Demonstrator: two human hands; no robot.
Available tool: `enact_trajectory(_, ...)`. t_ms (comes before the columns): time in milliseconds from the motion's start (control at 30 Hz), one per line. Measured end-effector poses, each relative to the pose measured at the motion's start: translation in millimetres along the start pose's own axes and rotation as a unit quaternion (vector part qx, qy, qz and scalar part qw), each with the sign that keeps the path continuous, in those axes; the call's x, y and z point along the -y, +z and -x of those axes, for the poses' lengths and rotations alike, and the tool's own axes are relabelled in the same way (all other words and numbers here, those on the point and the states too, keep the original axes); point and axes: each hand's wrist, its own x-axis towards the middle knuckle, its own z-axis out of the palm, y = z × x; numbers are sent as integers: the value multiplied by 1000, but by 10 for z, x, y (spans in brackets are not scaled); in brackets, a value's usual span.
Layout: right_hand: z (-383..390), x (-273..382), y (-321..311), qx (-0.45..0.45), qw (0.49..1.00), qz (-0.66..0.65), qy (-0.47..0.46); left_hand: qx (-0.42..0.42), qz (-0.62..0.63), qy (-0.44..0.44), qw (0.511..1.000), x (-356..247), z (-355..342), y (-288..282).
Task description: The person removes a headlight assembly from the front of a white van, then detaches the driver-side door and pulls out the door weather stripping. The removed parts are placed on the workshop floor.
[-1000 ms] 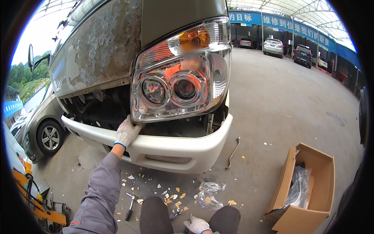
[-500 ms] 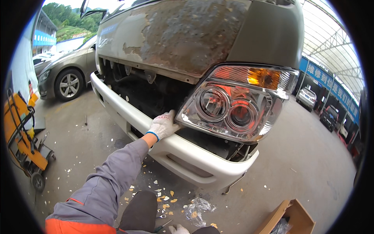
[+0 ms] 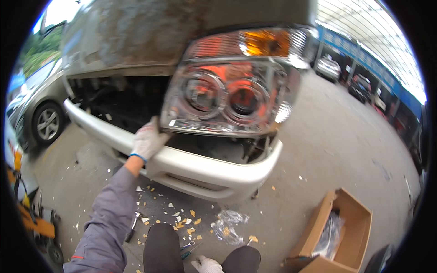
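Left hand [image 3: 148,140] in a white work glove, fingers closed on the lower left corner of the clear headlight unit [image 3: 230,93], seated at the right front of the van above the white bumper [image 3: 200,166]. Right hand [image 3: 205,264] (gloved, low between the knees) near the ground; grip not possible to tell. Open cardboard box [image 3: 334,232] at near right.

The headlight [image 3: 232,91] is motion-blurred, its lens detail smeared. The gloved left hand [image 3: 148,141] grips its lower left corner, fingertips hidden behind it. The right hand [image 3: 207,265] is cut off by the bottom edge, between the knees; its grip cannot be told. Plastic wrapping conceals the cardboard box [image 3: 334,236] contents. Floor tools are too small to identify.
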Motion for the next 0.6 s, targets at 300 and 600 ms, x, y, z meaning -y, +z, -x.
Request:
enact_trajectory(300,311,974,-527,55,975,-184,110,58,25,-17,998,329,-38,121)
enact_trajectory(600,1004,1747,-1681,-179,977,-46,104,205,12,-39,978,-289,114,-1223)
